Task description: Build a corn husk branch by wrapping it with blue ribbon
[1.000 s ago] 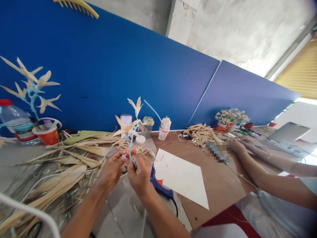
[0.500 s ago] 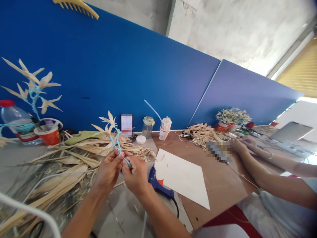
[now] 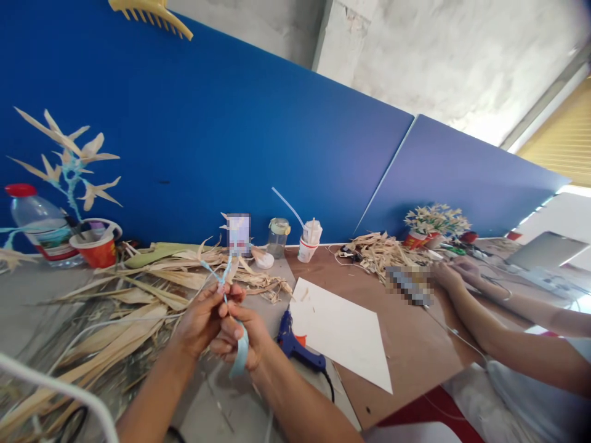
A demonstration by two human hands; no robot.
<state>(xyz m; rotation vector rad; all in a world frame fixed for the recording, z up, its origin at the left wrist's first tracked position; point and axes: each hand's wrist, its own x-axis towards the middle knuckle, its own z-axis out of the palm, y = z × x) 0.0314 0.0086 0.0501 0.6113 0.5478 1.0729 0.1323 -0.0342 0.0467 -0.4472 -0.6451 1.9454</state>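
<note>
My left hand [image 3: 202,317] is closed, pinching the light-blue wrapped stem [image 3: 225,275] of a husk flower. Pale pointed petals show at the stem's branching top, partly in front of the pixelated screen. Just below and to the right, my right hand [image 3: 244,335] is closed on a light-blue strip of tape [image 3: 239,352]. The strip hangs in a loop over the fingers, and its upper end runs to the stem's lower part. Both hands are held above the table, close together. A blue glue gun [image 3: 298,347] lies to the right of my right hand.
Dry husks [image 3: 120,335] cover the table's left side. A red cup [image 3: 95,249] with a taller husk flower and a plastic bottle [image 3: 44,227] stand at left. White board [image 3: 341,335] lies at centre. Another person's hands [image 3: 450,274] are at right.
The husk flower has tipped and dropped lower in my hands. My right hand has turned and shifted slightly downward, and the light-blue tape now shows as a longer hanging loop.
</note>
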